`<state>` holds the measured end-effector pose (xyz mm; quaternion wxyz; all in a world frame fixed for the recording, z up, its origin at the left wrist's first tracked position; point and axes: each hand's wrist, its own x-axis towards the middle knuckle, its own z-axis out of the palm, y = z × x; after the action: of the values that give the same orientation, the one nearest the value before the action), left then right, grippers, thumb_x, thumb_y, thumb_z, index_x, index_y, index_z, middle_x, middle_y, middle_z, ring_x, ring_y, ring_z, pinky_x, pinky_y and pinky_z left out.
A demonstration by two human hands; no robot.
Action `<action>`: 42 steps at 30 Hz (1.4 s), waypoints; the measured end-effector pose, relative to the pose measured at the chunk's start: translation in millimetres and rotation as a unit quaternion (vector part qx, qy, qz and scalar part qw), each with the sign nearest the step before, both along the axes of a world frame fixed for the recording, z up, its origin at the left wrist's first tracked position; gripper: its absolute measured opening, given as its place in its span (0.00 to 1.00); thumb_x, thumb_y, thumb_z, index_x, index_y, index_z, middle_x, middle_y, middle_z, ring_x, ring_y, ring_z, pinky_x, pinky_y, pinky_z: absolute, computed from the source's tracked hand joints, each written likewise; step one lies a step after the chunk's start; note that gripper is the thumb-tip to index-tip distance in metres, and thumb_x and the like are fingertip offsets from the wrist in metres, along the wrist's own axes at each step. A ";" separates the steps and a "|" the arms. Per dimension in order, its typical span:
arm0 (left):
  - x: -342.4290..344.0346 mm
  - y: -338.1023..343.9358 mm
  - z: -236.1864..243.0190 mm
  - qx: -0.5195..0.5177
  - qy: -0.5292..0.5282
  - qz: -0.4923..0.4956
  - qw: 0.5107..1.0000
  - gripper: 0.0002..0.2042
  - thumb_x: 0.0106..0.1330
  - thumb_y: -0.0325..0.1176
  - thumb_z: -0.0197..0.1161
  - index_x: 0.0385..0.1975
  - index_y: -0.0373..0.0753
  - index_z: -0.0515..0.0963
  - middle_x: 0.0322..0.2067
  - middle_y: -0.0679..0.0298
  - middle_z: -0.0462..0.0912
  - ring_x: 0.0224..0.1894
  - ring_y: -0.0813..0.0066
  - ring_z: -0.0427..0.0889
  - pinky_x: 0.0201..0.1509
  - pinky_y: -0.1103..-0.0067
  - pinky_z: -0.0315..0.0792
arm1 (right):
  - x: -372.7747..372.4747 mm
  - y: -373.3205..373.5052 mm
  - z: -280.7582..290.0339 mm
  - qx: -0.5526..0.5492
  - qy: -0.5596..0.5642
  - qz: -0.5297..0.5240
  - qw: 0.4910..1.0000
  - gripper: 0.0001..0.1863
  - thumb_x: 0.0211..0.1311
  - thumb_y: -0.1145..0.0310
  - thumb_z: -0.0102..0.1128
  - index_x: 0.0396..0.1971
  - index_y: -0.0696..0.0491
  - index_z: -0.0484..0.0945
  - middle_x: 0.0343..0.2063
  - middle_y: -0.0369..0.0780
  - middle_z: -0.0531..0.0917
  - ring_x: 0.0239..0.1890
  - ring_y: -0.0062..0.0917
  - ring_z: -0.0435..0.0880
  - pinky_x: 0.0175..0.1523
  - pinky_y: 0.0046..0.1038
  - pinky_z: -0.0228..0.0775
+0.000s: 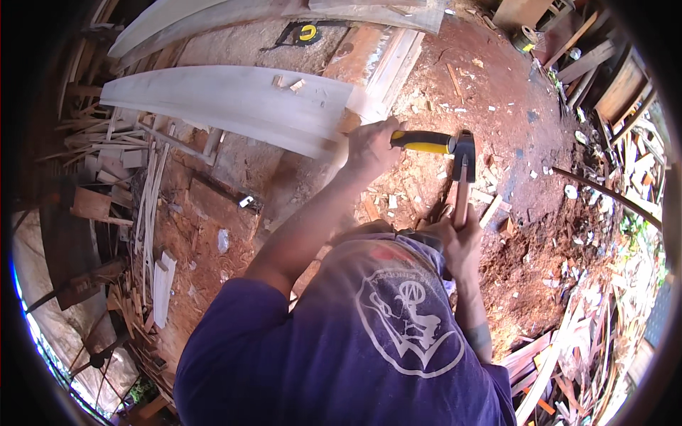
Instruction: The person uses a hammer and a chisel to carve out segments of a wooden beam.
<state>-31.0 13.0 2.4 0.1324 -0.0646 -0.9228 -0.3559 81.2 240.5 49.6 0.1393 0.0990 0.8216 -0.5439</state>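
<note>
My left hand [371, 148] is closed at the end of a yellow and black handle [424, 141], which looks like a chisel's; its blade is hidden behind my fingers. That hand lies at the right end of a pale curved board [234, 103]. My right hand [458, 238] grips the wooden handle of a hammer [464, 160] with a dark metal head. The hammer head is right by the butt of the yellow handle; I cannot tell whether they touch.
Beyond the board, a yellow and black tape measure [307, 33] lies near another long curved board [206, 32]. Thin wood strips and offcuts [106, 160] are piled at the left. Wood scraps [561, 355] cover the lower right. A dark rod [607, 193] juts in from the right.
</note>
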 end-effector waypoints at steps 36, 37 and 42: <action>38.2 12.3 0.3 -0.123 0.007 -0.199 0.972 0.05 0.52 0.31 0.69 0.25 0.42 0.78 0.26 0.66 0.78 0.28 0.67 0.77 0.39 0.69 0.73 | 11.1 109.7 -34.4 -0.084 -0.117 -0.257 0.956 0.06 0.60 0.74 0.59 0.29 0.55 0.70 0.12 0.33 0.72 0.09 0.16 0.68 0.15 0.19 0.57; 27.7 14.6 1.1 -0.128 0.014 -0.204 0.971 0.10 0.47 0.31 0.73 0.29 0.43 0.79 0.27 0.65 0.79 0.26 0.65 0.79 0.35 0.69 0.74 | 9.3 109.5 -35.0 -0.099 -0.114 -0.254 0.955 0.06 0.60 0.74 0.59 0.29 0.55 0.70 0.12 0.33 0.72 0.09 0.16 0.68 0.15 0.20 0.58; 5.7 38.6 11.1 -0.104 -0.097 -0.125 0.982 0.12 0.48 0.30 0.71 0.32 0.42 0.78 0.30 0.61 0.80 0.37 0.54 0.81 0.39 0.62 0.73 | -3.9 111.1 -31.5 -0.119 -0.112 -0.221 0.962 0.06 0.59 0.74 0.59 0.28 0.55 0.70 0.11 0.33 0.71 0.09 0.17 0.68 0.15 0.20 0.58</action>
<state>-25.3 51.5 13.5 -0.0106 -0.1580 -0.9480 -0.2760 77.3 351.6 18.1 0.1179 0.3207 0.6876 -0.6407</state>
